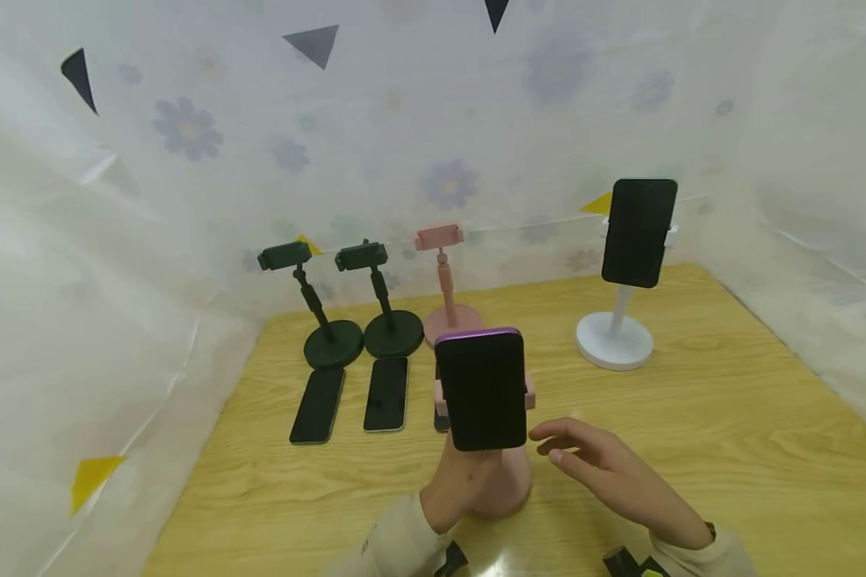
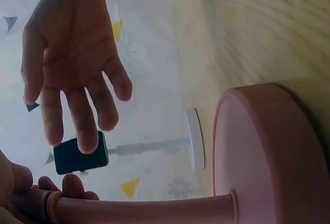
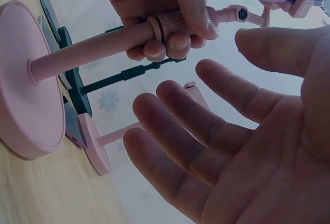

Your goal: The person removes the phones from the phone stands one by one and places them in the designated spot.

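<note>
Two dark stands (image 1: 361, 304) behind pink stand (image 1: 501, 481)

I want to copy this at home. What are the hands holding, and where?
The left hand grips the pink phone stand by its pole, just below the phone. The right hand is open and holds nothing.

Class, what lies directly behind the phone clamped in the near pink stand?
Behind the phone stands a second pink stand, its base partly hidden. A dark phone's edge peeks out; the rest is covered.
</note>
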Tool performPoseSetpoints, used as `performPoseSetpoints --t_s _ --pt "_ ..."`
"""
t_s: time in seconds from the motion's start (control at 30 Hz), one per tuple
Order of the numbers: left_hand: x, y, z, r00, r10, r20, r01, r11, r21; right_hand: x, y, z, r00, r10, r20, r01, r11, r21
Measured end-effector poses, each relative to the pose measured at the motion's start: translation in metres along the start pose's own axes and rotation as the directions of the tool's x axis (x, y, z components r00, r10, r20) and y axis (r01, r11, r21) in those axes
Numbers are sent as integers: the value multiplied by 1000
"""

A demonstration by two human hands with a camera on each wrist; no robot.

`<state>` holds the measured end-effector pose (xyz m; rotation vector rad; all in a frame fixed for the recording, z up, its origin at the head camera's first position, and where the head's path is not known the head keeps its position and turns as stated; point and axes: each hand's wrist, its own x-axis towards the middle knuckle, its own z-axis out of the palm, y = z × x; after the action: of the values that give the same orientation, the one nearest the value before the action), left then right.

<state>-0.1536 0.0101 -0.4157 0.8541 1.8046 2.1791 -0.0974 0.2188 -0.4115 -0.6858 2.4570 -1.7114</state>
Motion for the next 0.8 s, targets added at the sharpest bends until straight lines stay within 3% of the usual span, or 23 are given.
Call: performPoseSetpoints --t_s 0.03,0.07,0.17,0.23,0.3,0.5,0.63,0.67,0.7,0.73,0.77,0.8 --pt "-1 1 1 1000 22 -7 -21 994 103 0 0 0 1000 -2 3 2 1000 4" --pt "-2 1 2 999 48 -15 -43 971 234 1 0 0 1000 -5 6 5 1000 8" --pt "-6 2 4 999 23 -39 -9 939 343 3 -2 0 1000 -12 12 12 1000 11" --pt "-7 0 3 998 47 -41 -24 891 453 5 -3 -1 1000 -20 6 20 1000 -3" --pt "-6 -2 3 997 69 -33 -45 871 490 7 -5 -2 1000 -22 -5 22 1000 -21" --pt "5 -2 2 985 173 11 -161 888 431 15 -16 -9 999 -36 -33 32 994 -109" --pt "12 8 3 984 177 14 -173 938 300 22 -24 -15 996 -69 -54 60 986 -154" --pt "14 11 3 989 144 36 -148 977 152 24 -25 -17 995 -79 -64 68 985 -160" --pt "17 13 2 992 93 82 -88 994 -60 25 -27 -18 993 -90 -76 77 983 -164" --pt "18 15 1 988 43 148 10 942 -337 26 -29 -20 991 -102 -88 86 983 -163" --pt "20 16 0 975 7 220 139 757 -639 27 -30 -21 989 -111 -101 94 983 -158" --pt "22 17 -1 957 -15 289 264 457 -849 28 -32 -23 986 -120 -114 102 983 -150"
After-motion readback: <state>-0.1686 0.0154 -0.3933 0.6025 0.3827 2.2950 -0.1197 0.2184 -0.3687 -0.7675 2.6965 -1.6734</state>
